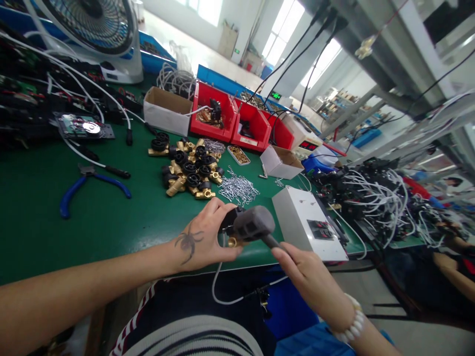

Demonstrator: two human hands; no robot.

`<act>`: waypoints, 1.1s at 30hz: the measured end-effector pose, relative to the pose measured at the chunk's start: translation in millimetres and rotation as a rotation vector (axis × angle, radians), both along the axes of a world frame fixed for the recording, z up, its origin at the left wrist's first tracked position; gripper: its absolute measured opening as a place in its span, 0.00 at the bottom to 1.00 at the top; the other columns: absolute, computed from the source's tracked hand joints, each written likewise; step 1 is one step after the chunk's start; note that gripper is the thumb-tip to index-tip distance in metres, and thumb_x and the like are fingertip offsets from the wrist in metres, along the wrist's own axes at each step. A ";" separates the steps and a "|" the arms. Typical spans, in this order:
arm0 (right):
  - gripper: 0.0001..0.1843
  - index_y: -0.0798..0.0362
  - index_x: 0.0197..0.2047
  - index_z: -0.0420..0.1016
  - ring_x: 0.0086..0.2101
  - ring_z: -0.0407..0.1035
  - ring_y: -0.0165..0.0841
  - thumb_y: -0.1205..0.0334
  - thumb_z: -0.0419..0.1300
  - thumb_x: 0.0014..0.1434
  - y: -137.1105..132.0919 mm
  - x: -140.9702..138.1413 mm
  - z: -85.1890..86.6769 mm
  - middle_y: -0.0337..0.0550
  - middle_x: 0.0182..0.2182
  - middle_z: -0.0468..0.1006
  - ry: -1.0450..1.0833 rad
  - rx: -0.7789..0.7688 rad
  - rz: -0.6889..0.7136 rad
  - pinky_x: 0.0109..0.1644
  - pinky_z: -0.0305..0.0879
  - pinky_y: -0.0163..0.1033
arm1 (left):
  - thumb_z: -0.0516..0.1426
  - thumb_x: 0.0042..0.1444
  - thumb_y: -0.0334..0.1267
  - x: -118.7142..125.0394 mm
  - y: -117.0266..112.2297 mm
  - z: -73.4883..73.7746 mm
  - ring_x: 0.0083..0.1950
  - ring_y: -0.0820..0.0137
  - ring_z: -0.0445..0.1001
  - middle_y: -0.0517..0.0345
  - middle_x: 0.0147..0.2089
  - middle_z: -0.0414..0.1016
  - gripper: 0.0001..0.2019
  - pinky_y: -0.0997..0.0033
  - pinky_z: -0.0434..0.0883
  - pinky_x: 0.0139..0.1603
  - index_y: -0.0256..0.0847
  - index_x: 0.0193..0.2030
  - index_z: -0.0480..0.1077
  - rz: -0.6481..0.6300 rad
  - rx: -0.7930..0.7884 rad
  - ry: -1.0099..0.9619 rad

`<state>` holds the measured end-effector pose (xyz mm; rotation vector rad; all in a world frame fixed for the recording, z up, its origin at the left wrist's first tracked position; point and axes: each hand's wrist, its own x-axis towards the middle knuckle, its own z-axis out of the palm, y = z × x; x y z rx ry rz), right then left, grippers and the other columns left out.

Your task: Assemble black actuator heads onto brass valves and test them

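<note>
My left hand [206,235] is closed round a brass valve fitting [232,242] with a black part on top, near the front edge of the green bench. A grey cable [216,291] hangs from this piece in a loop below the bench edge. My right hand [309,274] grips the handle of a dark grey mallet [256,222]. The mallet head is at the fitting and hides part of it; whether they touch I cannot tell. Just beyond lie a pile of loose metal clips [239,188] and a heap of brass fittings with black caps [193,168].
Blue-handled pliers [87,190] lie at left. Red bins [213,113], a white carton [166,111] and a small tray of brass parts [238,155] stand behind. At right are a grey switch box [308,222] and bundled white cables [386,202]. A fan [92,24] stands at back left.
</note>
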<state>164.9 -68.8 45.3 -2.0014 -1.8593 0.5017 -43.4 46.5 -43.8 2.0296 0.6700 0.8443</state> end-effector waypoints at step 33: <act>0.20 0.54 0.38 0.77 0.30 0.68 0.33 0.44 0.65 0.56 61.2 -4.2 -40.7 0.37 0.26 0.73 0.358 -0.097 0.302 0.35 0.68 0.37 | 0.65 0.49 0.43 1.0 -1.8 -7.2 0.55 0.59 0.68 0.53 0.51 0.67 0.23 0.53 0.71 0.55 0.42 0.51 0.65 0.077 -0.056 -0.117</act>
